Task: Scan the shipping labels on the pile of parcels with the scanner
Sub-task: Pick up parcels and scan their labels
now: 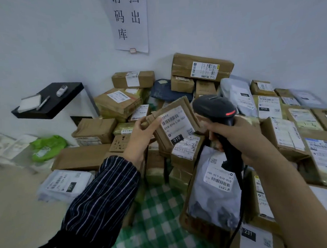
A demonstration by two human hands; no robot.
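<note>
The left hand [140,133] pinches the left edge of a small brown parcel [189,109], held up above the pile of parcels [283,130] with its shipping label [175,124] tilted toward the camera. The right hand [242,137] grips the handle of the black scanner [213,105], whose head sits just right of the parcel, a red strip lit on it. A green checked cloth [159,217] shows beneath the pile

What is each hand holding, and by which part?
Left hand pinches the small brown parcel at its left edge; right hand grips the scanner by its handle.
</note>
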